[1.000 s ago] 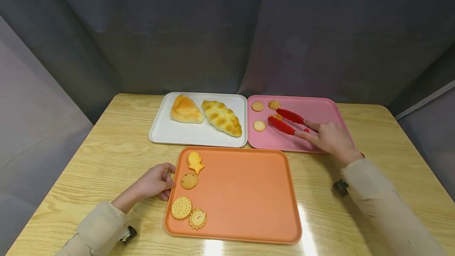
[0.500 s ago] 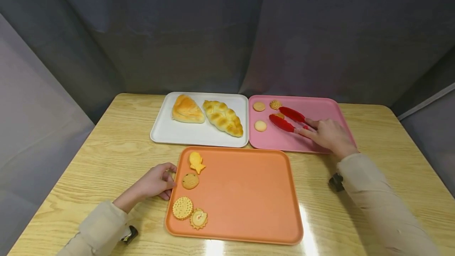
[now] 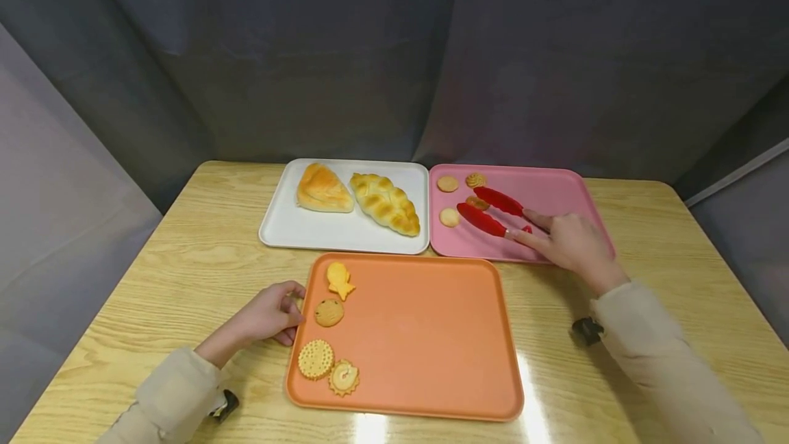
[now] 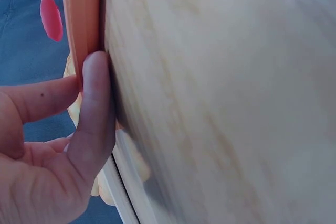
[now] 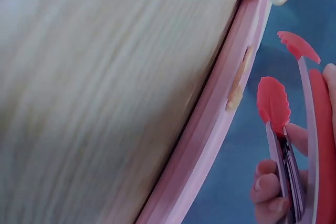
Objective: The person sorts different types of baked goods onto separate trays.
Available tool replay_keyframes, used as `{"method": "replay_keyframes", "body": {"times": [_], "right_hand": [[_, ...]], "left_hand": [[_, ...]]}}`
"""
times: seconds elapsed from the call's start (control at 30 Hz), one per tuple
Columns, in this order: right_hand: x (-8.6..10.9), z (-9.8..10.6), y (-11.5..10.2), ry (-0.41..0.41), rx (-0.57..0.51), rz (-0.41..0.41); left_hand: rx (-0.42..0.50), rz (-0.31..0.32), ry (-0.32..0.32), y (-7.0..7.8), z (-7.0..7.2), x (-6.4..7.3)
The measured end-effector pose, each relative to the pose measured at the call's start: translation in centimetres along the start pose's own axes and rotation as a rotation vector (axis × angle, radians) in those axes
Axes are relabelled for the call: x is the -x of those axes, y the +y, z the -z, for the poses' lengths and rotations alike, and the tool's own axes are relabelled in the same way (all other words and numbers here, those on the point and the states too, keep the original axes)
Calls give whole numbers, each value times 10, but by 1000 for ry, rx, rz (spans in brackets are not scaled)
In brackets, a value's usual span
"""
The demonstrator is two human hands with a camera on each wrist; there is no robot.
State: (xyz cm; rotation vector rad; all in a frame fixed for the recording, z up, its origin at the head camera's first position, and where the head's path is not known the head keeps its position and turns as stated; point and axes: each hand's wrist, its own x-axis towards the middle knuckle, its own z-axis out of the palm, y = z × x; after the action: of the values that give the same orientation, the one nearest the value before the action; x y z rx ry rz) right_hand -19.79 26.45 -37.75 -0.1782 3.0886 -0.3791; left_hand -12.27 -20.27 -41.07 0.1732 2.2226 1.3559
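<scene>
My right hand [image 3: 573, 242] grips red-tipped tongs [image 3: 485, 220] over the pink tray [image 3: 548, 187]. The spread tips of the tongs lie on either side of a small brown cookie [image 3: 477, 203], and I cannot tell whether they touch it. A swirl cookie [image 3: 475, 180] and two plain round cookies, one pale [image 3: 449, 217], are close by. At the left rim of the orange tray [image 3: 425, 334], my left hand [image 3: 268, 314] pinches the edge between thumb and finger, as the left wrist view shows. On that tray lie a fish-shaped cookie [image 3: 340, 280], a chocolate-chip cookie [image 3: 329, 312], a dotted round biscuit [image 3: 316, 360] and a scalloped tart [image 3: 343, 377].
A white tray [image 3: 277, 228] holds a wedge-shaped bread [image 3: 323, 188] and a braided bread [image 3: 386, 204]. It adjoins the pink tray, and both stand behind the orange one on a wooden table [image 3: 203, 245]. Dark curtains [image 3: 308, 53] hang beyond the table's back edge.
The tongs shifted a little to the right, then back left, with their tips now farther left around the brown cookie. My left hand stays at the orange tray's rim.
</scene>
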Motion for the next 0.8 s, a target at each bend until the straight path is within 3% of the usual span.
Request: {"method": "replay_keyframes", "body": {"times": [0.2,0.43,0.8], "right_hand": [[9,-1,-11,12,2,77],[15,-4,-27,102,25,213],[21,-5,-57,55,19,284]], "left_hand": [[0,-10,0,1,-1,1],[10,-16,-7,2,-1,1],[10,-20,-10,2,-1,2]]}}
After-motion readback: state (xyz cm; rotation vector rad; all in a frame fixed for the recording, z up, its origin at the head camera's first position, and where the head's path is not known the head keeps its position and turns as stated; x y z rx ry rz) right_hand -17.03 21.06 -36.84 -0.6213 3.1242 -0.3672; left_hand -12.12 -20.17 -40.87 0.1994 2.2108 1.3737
